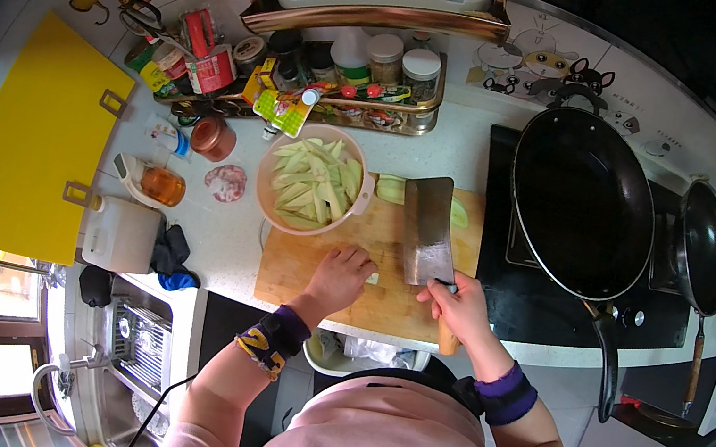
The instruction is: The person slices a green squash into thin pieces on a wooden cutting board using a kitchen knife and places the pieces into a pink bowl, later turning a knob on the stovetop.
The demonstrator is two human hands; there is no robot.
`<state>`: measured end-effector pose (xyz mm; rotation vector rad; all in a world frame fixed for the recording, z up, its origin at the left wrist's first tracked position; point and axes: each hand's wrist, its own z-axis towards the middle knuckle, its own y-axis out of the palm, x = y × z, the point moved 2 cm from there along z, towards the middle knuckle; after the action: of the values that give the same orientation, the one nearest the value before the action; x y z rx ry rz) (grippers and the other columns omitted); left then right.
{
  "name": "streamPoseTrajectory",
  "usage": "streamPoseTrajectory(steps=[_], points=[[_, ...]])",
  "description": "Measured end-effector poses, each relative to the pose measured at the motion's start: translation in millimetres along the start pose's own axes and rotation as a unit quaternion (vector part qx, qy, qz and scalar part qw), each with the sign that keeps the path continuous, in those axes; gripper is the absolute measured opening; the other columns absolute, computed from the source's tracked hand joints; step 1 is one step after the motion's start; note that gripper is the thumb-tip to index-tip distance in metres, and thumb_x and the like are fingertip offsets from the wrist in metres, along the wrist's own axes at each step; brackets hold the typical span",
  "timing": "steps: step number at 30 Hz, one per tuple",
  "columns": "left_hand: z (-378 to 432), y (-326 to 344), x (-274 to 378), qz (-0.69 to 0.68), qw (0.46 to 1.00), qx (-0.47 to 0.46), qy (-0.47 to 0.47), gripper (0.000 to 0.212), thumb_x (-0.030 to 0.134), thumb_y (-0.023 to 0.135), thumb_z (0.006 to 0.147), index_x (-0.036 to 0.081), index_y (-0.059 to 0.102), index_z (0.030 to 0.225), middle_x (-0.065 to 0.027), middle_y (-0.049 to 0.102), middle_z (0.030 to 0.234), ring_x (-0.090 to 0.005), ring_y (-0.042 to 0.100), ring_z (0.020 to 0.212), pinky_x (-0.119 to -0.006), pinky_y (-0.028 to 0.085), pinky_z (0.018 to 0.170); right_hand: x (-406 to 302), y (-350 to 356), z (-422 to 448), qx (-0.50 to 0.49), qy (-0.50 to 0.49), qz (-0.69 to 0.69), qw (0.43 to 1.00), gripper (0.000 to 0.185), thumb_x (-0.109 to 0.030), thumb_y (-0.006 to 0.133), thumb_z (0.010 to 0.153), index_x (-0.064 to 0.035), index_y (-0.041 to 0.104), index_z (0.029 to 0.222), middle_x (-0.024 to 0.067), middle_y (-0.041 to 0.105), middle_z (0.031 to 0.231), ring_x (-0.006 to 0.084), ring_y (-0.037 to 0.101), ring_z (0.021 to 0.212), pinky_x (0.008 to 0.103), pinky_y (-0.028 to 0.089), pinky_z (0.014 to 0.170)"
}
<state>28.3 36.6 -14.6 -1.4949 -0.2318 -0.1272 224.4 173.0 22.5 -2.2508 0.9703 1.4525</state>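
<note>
My right hand (458,307) grips a Chinese cleaver (429,236) near the heel of its broad steel blade. Its wooden handle (449,340) runs down past the board's front edge. The blade lies over the wooden cutting board (298,278), partly covering some pale green vegetable pieces (460,214) at the back. My left hand (339,279) rests low over the board with fingers curled; whether they pinch anything is hidden. A small pale piece (373,278) lies right beside its fingertips. Pale green vegetable strips (312,179) fill a pink plastic colander (264,196) overlapping the board's back left corner.
On the right, a large black wok (580,205) and a smaller pan (705,249) sit on the black cooktop (528,318). Behind stands a spice rack (377,115) with jars. An oil pot (156,184) and a plastic jug (122,236) are left. Below the counter edge is a bin (333,363).
</note>
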Motion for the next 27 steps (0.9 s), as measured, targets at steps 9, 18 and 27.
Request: streamPoseTrajectory(steps=[9, 18, 27], points=[[50, -92, -23, -0.024, 0.969, 0.232, -0.075, 0.037, 0.009, 0.069, 0.074, 0.01, 0.064, 0.111, -0.0078, 0.062, 0.108, -0.0307, 0.058, 0.102, -0.044, 0.048, 0.087, 11, -27, -28, 0.028, 0.02, -0.028, 0.999, 0.016, -0.015, 0.062, 0.096, 0.0004, 0.065, 0.098, 0.0067, 0.072, 0.079, 0.0068, 0.052, 0.053, 0.0236, 0.045, 0.051], [120, -33, -4, -0.032, 0.989, 0.147, 0.004, 0.042, 0.011, 0.07, 0.076, 0.011, 0.061, 0.116, -0.0038, 0.061, 0.112, -0.0252, 0.056, 0.11, -0.039, 0.045, 0.094, 25, -55, -50, 0.069, 0.022, -0.042, 0.996, 0.014, -0.013, 0.06, 0.096, -0.0007, 0.065, 0.095, 0.0062, 0.071, 0.078, 0.0067, 0.053, 0.053, 0.0238, 0.044, 0.05], [137, 10, -8, 0.066, 0.993, 0.07, -0.064, 0.046, 0.012, 0.074, 0.073, 0.011, 0.055, 0.115, -0.0071, 0.054, 0.112, -0.0292, 0.05, 0.112, -0.042, 0.044, 0.093, 39, -75, -67, 0.099, 0.022, -0.002, 0.995, 0.012, -0.01, 0.059, 0.097, 0.0005, 0.064, 0.099, 0.0078, 0.071, 0.078, 0.0063, 0.051, 0.052, 0.0226, 0.044, 0.049]])
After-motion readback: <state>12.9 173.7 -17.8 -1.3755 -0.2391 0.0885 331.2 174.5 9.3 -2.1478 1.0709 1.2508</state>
